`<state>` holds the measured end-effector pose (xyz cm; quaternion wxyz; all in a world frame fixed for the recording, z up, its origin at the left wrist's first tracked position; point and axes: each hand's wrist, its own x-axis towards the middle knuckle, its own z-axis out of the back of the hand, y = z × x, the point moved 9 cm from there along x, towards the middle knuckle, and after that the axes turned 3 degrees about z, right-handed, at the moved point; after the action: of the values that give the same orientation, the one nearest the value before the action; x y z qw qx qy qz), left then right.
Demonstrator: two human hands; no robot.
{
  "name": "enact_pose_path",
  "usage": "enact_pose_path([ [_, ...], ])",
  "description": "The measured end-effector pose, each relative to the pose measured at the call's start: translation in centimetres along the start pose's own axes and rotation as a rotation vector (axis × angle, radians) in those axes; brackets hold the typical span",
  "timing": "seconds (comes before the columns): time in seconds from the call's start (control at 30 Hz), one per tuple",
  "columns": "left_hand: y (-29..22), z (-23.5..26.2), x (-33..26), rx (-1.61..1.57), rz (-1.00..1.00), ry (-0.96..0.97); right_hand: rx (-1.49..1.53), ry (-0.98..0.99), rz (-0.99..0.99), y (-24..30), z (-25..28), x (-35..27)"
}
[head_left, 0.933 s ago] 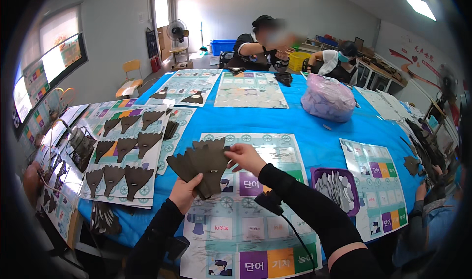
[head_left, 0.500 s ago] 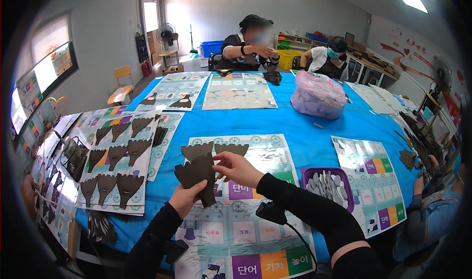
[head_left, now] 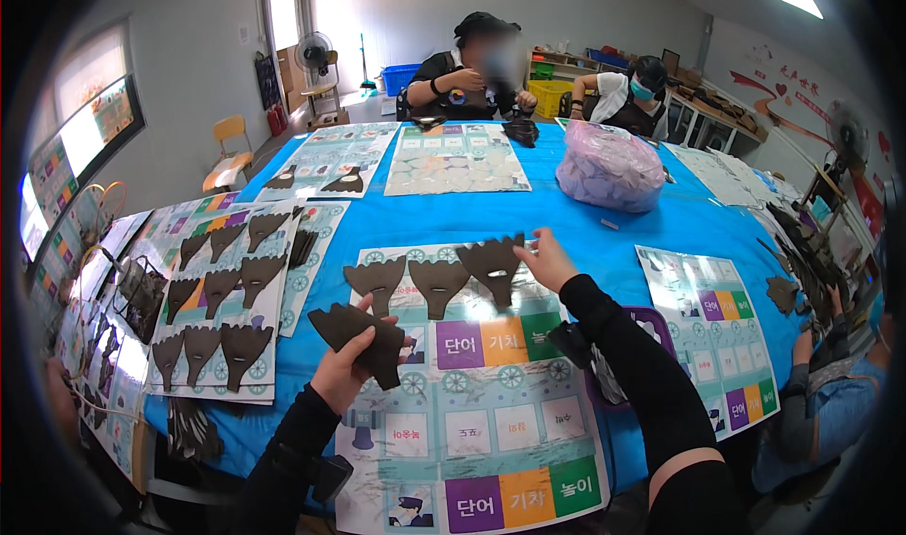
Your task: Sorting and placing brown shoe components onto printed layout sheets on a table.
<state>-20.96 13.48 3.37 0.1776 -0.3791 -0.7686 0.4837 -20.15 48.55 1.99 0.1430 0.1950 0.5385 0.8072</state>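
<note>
Long desk [head_left: 528, 219] under a blue cloth, running away from the person toward two seated people at its far end. Printed game sheets lie all over it. The nearest one, the front sheet [head_left: 472, 393], lies at the desk's near edge, with coloured squares and wheel drawings.

Three dark fan-shaped cutouts lie in a row along that sheet's far edge. The right hand [head_left: 543, 259] reaches out over the sheet, fingers pinched together on the rightmost cutout [head_left: 493, 263], which sits touching or just above the paper; I cannot tell which. The left hand [head_left: 344, 370] hovers nearer the near edge, clamped on a small stack of cutouts [head_left: 363, 337], tilted.

Risks, as I judge them: the stack is thin and fanned, so a loose grip could let pieces slide onto the sheet. The right sleeve passes just beside the two laid cutouts [head_left: 408, 280], and a drag could push them out of line. A dark clip-like device [head_left: 571, 342] hanging by the right forearm could snag the paper.

Around: a left sheet [head_left: 226, 299] at the desk's left edge, already filled with rows of cutouts. A pink plastic bag [head_left: 609, 169], bulging, sits toward the far right, well apart. Nothing lies between the hands and the row.
</note>
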Motion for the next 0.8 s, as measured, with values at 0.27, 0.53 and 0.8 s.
enact_pose_path([
  [0.27, 2.1, 1.7, 0.7, 0.07, 0.107, 0.032, -0.348, 0.035, 0.134, 7.3, 8.5, -9.2],
  [0.53, 5.1, 7.3, 0.2, 0.287, 0.107, -0.2, -0.567, -0.178, -0.039, 4.0, 20.9, -22.5],
  [0.8, 3.1, 9.4, -3.1, 1.308, -0.295, -0.456, -0.826, -0.486, -0.102, 1.9, 28.8, -33.3],
])
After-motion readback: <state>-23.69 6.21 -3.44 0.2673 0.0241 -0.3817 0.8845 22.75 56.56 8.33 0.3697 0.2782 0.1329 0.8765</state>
